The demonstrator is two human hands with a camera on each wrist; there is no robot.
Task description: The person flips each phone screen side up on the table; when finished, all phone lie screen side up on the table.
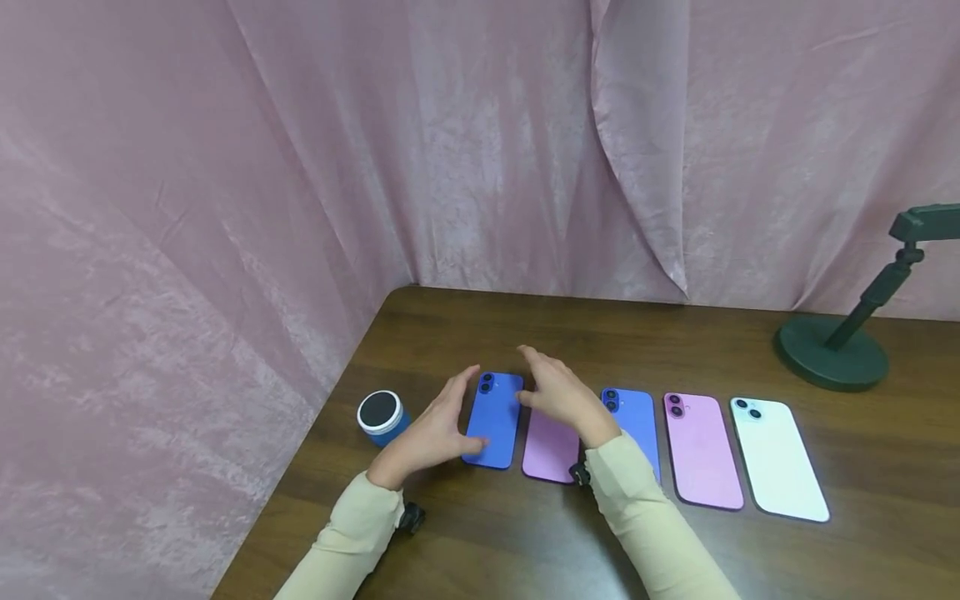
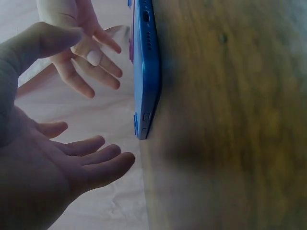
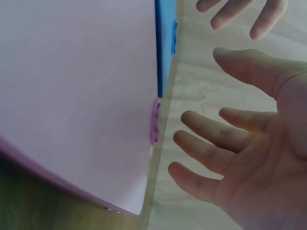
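Note:
Five phones lie back up in a row on the wooden table, so several in all. At the row's left end is a blue phone, with my left hand at its left side, fingers extended. My right hand hovers over the upper part of a pink phone, hiding its camera end. Both palms face each other across the blue phone. In the left wrist view the blue phone stands apart from the left fingers. In the right wrist view the right hand holds nothing beside the pink phone.
Farther right lie another blue phone, partly under the right sleeve, a second pink phone and a pale mint phone. A blue jar with a dark lid stands left. A green lamp stands back right, before pink curtains.

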